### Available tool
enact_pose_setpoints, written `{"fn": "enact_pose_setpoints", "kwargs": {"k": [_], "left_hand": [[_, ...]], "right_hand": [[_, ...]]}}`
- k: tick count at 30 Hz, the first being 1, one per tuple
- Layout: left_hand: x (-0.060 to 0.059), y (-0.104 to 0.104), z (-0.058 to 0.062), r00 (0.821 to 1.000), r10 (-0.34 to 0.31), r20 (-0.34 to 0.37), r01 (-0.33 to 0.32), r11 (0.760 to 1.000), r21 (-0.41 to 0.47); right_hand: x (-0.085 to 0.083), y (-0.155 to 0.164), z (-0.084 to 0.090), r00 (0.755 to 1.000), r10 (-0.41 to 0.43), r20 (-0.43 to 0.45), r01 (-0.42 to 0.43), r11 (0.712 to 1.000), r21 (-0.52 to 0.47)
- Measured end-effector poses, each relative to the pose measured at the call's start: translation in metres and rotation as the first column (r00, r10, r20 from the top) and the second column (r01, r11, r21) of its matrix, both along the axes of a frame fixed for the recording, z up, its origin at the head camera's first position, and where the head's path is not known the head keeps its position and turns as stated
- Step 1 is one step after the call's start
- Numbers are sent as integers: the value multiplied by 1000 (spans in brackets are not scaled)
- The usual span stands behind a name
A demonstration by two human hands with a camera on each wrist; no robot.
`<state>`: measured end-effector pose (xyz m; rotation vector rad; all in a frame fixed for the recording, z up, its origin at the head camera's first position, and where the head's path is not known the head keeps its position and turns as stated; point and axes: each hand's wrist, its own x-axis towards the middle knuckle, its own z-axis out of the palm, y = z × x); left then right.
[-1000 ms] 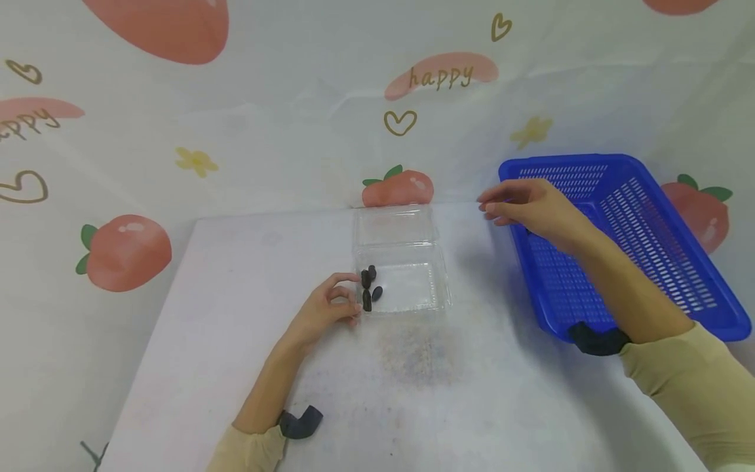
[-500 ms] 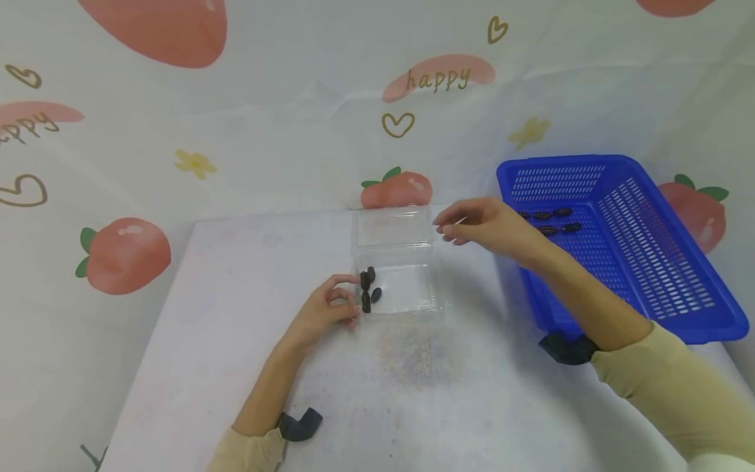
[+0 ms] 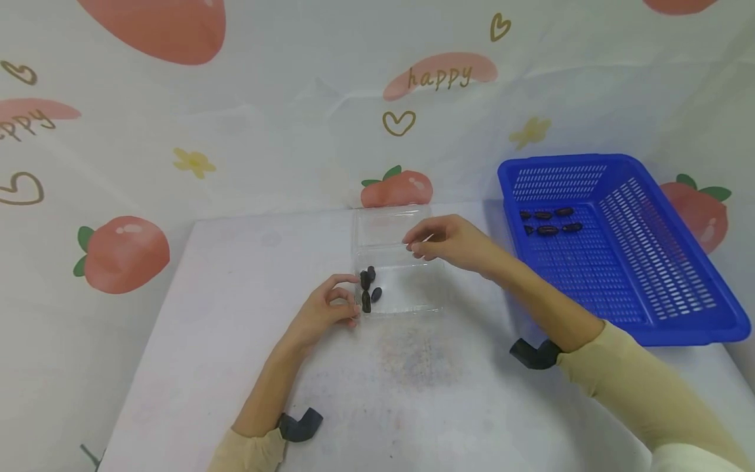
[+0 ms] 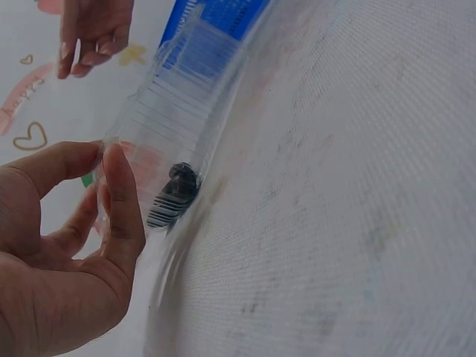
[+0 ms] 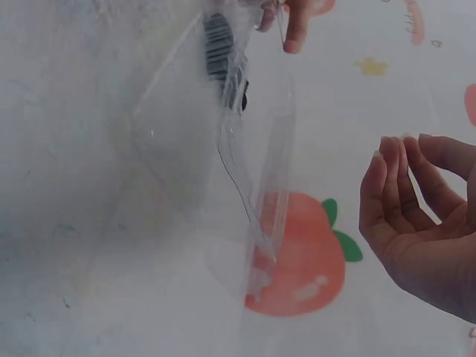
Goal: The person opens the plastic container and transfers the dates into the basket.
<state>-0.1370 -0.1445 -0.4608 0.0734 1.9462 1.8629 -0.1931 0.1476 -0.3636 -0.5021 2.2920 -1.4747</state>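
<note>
A clear plastic hinged box (image 3: pixel 407 288) lies on the table with its lid (image 3: pixel 392 226) folded back toward the wall. Several small dark oval pieces (image 3: pixel 366 301) cluster along its left side. My left hand (image 3: pixel 327 305) pinches the box's left edge between thumb and fingers, as the left wrist view also shows. Above the box, near the hinge, hovers my right hand (image 3: pixel 451 242). Its fingers bend loosely toward the thumb, and no piece shows between the tips in the right wrist view, where this hand (image 5: pixel 424 216) hangs beside the box.
To the right, a blue perforated basket (image 3: pixel 590 334) stands on the white table (image 3: pixel 248 262). More dark pieces (image 3: pixel 547 230), some with narrow ends, lie in its far left part. Behind rises a patterned cloth (image 3: pixel 283 131). A stained patch (image 3: pixel 421 357) marks the table before the box.
My right hand has moved left and down from the basket's edge to above the box, uncovering the dark pieces in the basket. The left hand keeps its grip on the box.
</note>
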Motion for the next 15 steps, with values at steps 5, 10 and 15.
{"fn": "enact_pose_setpoints", "kwargs": {"k": [5,10,15], "left_hand": [[0,1,0,1000,1,-8,-1,1000,-1],[1,2,1,1000,11,-9,-11,1000,-5],[2,3,1,1000,10,-14,-10,1000,-14]], "right_hand": [[0,-13,-8,1000,18,3,-18,1000,-15],[0,-26,-16,1000,30,-8,-30,1000,-10],[4,-35,-35,999,12,-32,-12,1000,12]]}}
